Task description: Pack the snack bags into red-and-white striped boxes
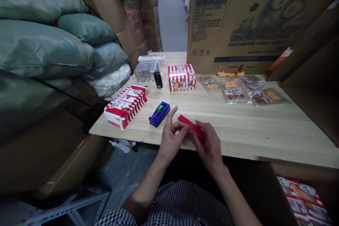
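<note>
Just above the table's front edge, both hands meet at a narrow red flat piece (pixel 189 123), perhaps folded card. My right hand (pixel 210 146) grips its near end between thumb and fingers. My left hand (pixel 171 137) pinches at its near-left edge, thumb against a bent finger, with the index finger raised. Whatever lies between the left fingertips is too small to make out. Left of the hands sits a blue tape dispenser (pixel 156 118) with a green roll in it. Farther left is a stack of flattened red-and-white striped boxes (pixel 124 104).
An assembled striped box (pixel 182 77) stands at the back beside a black cylinder (pixel 158 79) and clear plastic containers (pixel 147 70). Several clear packets (pixel 235 91) lie right of it, before a big carton (pixel 238 17). Sacks (pixel 45 46) are piled left. Striped packaging (pixel 304 197) sits lower right.
</note>
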`<control>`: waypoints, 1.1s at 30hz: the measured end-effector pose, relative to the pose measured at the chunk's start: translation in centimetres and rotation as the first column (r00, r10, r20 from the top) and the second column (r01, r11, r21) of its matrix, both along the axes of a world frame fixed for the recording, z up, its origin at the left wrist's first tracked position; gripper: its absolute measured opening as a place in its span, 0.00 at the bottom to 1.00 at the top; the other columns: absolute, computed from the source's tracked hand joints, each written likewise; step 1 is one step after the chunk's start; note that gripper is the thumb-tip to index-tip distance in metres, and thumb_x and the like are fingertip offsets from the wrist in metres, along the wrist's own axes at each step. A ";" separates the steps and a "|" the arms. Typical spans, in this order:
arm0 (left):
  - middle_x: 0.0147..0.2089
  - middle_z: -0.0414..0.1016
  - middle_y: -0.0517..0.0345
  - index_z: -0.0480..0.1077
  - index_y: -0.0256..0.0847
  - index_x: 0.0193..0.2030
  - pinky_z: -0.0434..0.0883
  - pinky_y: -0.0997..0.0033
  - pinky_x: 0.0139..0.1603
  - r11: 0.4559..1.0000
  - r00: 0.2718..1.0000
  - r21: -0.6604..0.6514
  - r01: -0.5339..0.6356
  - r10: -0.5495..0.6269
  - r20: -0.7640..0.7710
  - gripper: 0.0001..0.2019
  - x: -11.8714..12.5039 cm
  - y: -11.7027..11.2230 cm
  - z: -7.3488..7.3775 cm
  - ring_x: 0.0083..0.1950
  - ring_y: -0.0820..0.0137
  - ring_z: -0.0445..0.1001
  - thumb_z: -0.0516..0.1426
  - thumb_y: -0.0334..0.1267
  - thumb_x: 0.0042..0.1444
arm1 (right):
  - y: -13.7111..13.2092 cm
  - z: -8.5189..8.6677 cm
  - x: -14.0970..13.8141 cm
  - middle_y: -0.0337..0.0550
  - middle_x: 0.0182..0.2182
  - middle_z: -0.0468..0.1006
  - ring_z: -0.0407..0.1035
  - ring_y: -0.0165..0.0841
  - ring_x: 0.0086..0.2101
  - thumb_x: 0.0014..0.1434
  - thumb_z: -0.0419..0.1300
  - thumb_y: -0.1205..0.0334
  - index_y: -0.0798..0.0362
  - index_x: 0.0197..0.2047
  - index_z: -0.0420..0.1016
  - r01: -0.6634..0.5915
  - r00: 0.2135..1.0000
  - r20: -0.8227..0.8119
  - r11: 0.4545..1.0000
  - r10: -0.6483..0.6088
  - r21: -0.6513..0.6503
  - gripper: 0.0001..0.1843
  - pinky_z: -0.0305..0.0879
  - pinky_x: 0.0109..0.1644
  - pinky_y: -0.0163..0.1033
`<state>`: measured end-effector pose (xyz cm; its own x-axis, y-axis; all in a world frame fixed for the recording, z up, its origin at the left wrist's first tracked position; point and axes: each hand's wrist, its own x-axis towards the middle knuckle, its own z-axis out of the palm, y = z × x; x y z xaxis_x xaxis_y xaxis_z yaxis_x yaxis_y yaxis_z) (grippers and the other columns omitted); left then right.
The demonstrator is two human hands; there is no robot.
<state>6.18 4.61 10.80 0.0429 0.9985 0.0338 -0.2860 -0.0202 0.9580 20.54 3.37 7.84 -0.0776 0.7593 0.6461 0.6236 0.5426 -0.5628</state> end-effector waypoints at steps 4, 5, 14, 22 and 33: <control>0.30 0.77 0.63 0.49 0.46 0.72 0.71 0.73 0.41 0.998 0.999 -0.043 -0.050 0.049 -0.024 0.43 0.4 0.3 -0.2 0.32 0.73 0.75 0.66 0.38 0.54 | 0.1 -0.2 0.3 0.51 0.49 0.75 0.70 0.43 0.50 0.66 0.55 0.69 0.47 0.66 0.58 -0.010 0.999 0.036 0.998 0.008 0.056 0.27 0.66 0.59 0.59; 0.29 0.76 0.64 0.49 0.46 0.72 0.71 0.73 0.41 0.997 0.997 -0.047 -0.066 0.064 -0.037 0.43 0.4 0.4 -0.1 0.31 0.73 0.75 0.66 0.38 0.54 | 0.1 -0.3 0.4 0.50 0.49 0.75 0.70 0.42 0.50 0.66 0.55 0.70 0.47 0.67 0.58 -0.018 0.998 0.055 0.998 0.015 0.053 0.28 0.63 0.61 0.61; 0.29 0.75 0.65 0.52 0.47 0.71 0.69 0.73 0.39 0.998 0.997 -0.044 -0.045 0.042 -0.063 0.39 0.3 0.9 -1.8 0.30 0.74 0.73 0.64 0.42 0.56 | 0.8 -0.3 0.9 0.43 0.45 0.75 0.71 0.37 0.46 0.65 0.57 0.73 0.37 0.63 0.68 -0.057 0.996 0.063 0.998 0.055 0.037 0.28 0.55 0.66 0.64; 0.29 0.69 0.63 0.74 0.45 0.56 0.63 0.73 0.33 0.957 0.819 0.274 -0.090 0.228 -0.527 0.27 -1.8 3.9 -3.3 0.30 0.72 0.65 0.70 0.44 0.47 | 1.3 0.5 1.9 0.40 0.42 0.75 0.73 0.34 0.44 0.66 0.57 0.69 0.37 0.60 0.72 -0.117 0.993 -0.004 0.993 0.117 0.012 0.23 0.51 0.68 0.64; 0.43 0.78 0.54 0.76 0.42 0.47 0.70 0.68 0.40 0.807 0.754 0.554 0.205 0.231 -0.615 0.11 -1.6 1.4 -1.3 0.43 0.66 0.72 0.65 0.36 0.56 | -3.6 0.0 4.1 0.43 0.60 0.70 0.63 0.41 0.61 0.57 0.69 0.56 0.38 0.66 0.63 -0.057 0.686 -0.705 0.952 -0.182 -0.302 0.36 0.55 0.69 0.54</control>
